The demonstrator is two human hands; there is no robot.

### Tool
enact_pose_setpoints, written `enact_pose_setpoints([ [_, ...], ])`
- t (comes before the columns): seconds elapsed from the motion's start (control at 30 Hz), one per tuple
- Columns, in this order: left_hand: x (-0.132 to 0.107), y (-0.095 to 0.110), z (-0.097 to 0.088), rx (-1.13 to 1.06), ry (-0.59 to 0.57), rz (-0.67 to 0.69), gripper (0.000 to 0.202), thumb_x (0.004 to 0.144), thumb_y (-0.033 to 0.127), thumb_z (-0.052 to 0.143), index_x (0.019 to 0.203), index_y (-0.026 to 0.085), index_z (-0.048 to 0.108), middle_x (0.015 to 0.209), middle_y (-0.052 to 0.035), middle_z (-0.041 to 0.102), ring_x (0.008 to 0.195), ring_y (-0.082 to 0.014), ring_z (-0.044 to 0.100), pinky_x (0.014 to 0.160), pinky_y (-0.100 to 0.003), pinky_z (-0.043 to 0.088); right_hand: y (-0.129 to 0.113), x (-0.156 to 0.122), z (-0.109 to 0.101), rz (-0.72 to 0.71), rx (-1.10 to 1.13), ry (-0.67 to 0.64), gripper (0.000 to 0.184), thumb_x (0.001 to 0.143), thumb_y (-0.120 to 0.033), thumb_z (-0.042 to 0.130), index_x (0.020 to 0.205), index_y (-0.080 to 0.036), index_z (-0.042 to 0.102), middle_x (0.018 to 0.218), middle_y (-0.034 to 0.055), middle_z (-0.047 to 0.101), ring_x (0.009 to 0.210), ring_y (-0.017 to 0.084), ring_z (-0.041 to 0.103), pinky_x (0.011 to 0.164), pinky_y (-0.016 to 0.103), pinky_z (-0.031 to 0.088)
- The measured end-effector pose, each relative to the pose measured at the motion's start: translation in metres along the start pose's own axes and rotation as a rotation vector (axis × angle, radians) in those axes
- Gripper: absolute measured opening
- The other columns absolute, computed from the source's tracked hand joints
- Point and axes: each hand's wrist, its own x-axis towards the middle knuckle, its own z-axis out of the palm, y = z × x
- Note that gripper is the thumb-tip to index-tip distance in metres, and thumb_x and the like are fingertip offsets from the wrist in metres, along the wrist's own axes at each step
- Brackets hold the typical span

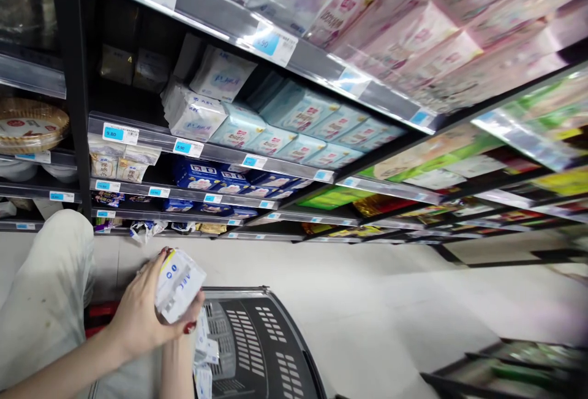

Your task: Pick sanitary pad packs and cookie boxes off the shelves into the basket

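A white pack [180,285], held up
The left hand [140,307] and right hand [197,308] pinch it between them — a black basket [269,350] with white packets [203,380] is near.

My left hand [135,308] and right hand [197,307] hold a white packet [180,285] between them, tilted. Just right of it, a black basket [229,292] sits near me on the pale floor [349,301], with small packs [203,380] inside. My trouser leg [55,276] is bent at the left. Beyond, the shelves [225,153] carry white boxes [195,112] left of light blue packs [303,112], with dark blue packs [196,173] below. Blurred pink packs [427,49] fill the upper right.
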Motion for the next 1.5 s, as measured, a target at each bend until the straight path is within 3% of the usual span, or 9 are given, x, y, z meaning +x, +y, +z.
enact_pose_setpoints([
  [0.07, 0.014, -0.005, -0.014, -0.197, -0.115, -0.089, 0.098, 0.069, 0.029, 0.085, 0.159, 0.013, 0.049, 0.155, -0.0243, 0.067, 0.141, -0.0425, 0.066, 0.117, -0.052, 0.057, -0.008, 0.002, -0.009, 0.017, 0.03, 0.028, 0.074, 0.075, -0.088, 0.07, 0.114, -0.027, 0.083, 0.091, 0.0104, 0.085, 0.089, 0.036, 0.083, 0.09, 0.054, 0.067],
  [0.17, 0.032, -0.014, -0.033, -0.446, -0.248, -0.175, 0.088, 0.068, 0.036, 0.089, 0.147, 0.013, 0.058, 0.147, -0.0217, 0.072, 0.138, -0.0418, 0.067, 0.115, -0.049, 0.055, -0.018, 0.0, -0.024, 0.022, -0.009, 0.005, 0.084, 0.062, -0.081, 0.087, 0.126, -0.027, 0.079, 0.096, 0.0108, 0.085, 0.087, 0.037, 0.081, 0.085, 0.052, 0.067],
  [0.3, 0.043, -0.029, -0.045, -0.68, -0.364, -0.241, 0.092, 0.063, 0.048, 0.097, 0.141, 0.013, 0.063, 0.137, -0.0188, 0.075, 0.13, -0.0411, 0.069, 0.111, -0.047, 0.055, -0.028, -0.006, -0.031, -0.095, -0.186, -0.004, 0.087, 0.06, -0.07, 0.095, 0.132, -0.026, 0.075, 0.115, 0.0136, 0.082, 0.105, 0.037, 0.078, 0.096, 0.052, 0.063],
  [0.43, 0.046, -0.041, -0.049, -0.788, -0.411, -0.274, 0.104, 0.053, 0.054, 0.104, 0.141, 0.014, 0.066, 0.134, -0.0174, 0.076, 0.131, -0.0429, 0.066, 0.115, -0.05, 0.052, -0.039, -0.012, -0.023, -0.223, -0.273, -0.058, 0.088, 0.066, -0.068, 0.095, 0.137, -0.023, 0.071, 0.138, 0.0172, 0.074, 0.127, 0.041, 0.07, 0.11, 0.057, 0.057],
  [0.67, 0.048, -0.046, -0.055, -0.821, -0.439, -0.258, 0.107, 0.052, 0.057, 0.105, 0.142, 0.013, 0.068, 0.134, -0.0184, 0.076, 0.135, -0.0467, 0.065, 0.119, -0.056, 0.049, -0.053, -0.02, -0.016, -0.209, -0.295, -0.141, 0.085, 0.069, -0.063, 0.098, 0.14, -0.026, 0.069, 0.138, 0.014, 0.073, 0.131, 0.039, 0.068, 0.112, 0.051, 0.056],
  [0.83, 0.047, -0.05, -0.06, -0.747, -0.467, -0.19, 0.104, 0.052, 0.048, 0.107, 0.143, 0.016, 0.068, 0.144, -0.0202, 0.073, 0.14, -0.0445, 0.064, 0.123, -0.056, 0.047, -0.072, -0.026, -0.018, -0.163, -0.307, -0.257, 0.084, 0.068, -0.05, 0.104, 0.142, -0.032, 0.069, 0.147, 0.0126, 0.069, 0.139, 0.038, 0.065, 0.113, 0.048, 0.057],
  [1.07, 0.048, -0.051, -0.063, -0.678, -0.418, -0.026, 0.068, 0.07, 0.036, 0.101, 0.132, 0.023, 0.078, 0.151, -0.0215, 0.07, 0.149, -0.0408, 0.06, 0.126, -0.057, 0.045, -0.092, -0.026, -0.014, -0.237, -0.321, -0.399, 0.066, 0.075, -0.039, 0.103, 0.135, -0.036, 0.074, 0.153, 0.0118, 0.069, 0.147, 0.037, 0.062, 0.119, 0.049, 0.054],
  [1.23, 0.049, -0.049, -0.063, -0.687, -0.405, 0.025, 0.057, 0.074, 0.04, 0.1, 0.127, 0.025, 0.082, 0.15, -0.0225, 0.071, 0.149, -0.0399, 0.06, 0.123, -0.057, 0.047, -0.095, -0.026, -0.014, -0.233, -0.342, -0.41, 0.058, 0.079, -0.045, 0.1, 0.131, -0.038, 0.076, 0.153, 0.0113, 0.07, 0.152, 0.036, 0.057, 0.119, 0.049, 0.054],
  [1.5, 0.049, -0.05, -0.063, -0.646, -0.388, -0.038, 0.061, 0.069, 0.042, 0.101, 0.124, 0.023, 0.083, 0.146, -0.0216, 0.074, 0.147, -0.0404, 0.062, 0.123, -0.055, 0.048, -0.097, -0.026, -0.014, -0.204, -0.354, -0.376, 0.064, 0.071, -0.043, 0.104, 0.128, -0.032, 0.077, 0.15, 0.0152, 0.071, 0.148, 0.04, 0.061, 0.117, 0.053, 0.056],
])
